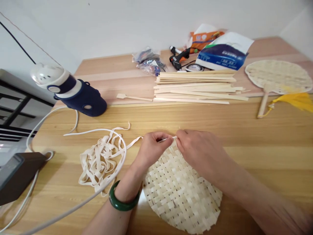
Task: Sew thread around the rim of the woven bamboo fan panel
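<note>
A pale woven mat [179, 192], round-edged, lies on the wooden table [269, 153] in front of me. My left hand [153, 147], with a green bangle on the wrist, pinches a cream ribbon [130, 142] at the mat's far edge. My right hand [200, 151] is closed on the same edge, fingertips meeting the left hand's. The ribbon trails left into a loose tangled pile [99, 161].
A stack of thin wooden strips [195, 86] lies at the back, with a glue gun [179, 57], bags and a blue-white packet [221, 54] behind it. A finished woven fan [278, 78] with a yellow tassel is at right. A dark blue bottle [78, 93] and white cable [36, 130] are at left.
</note>
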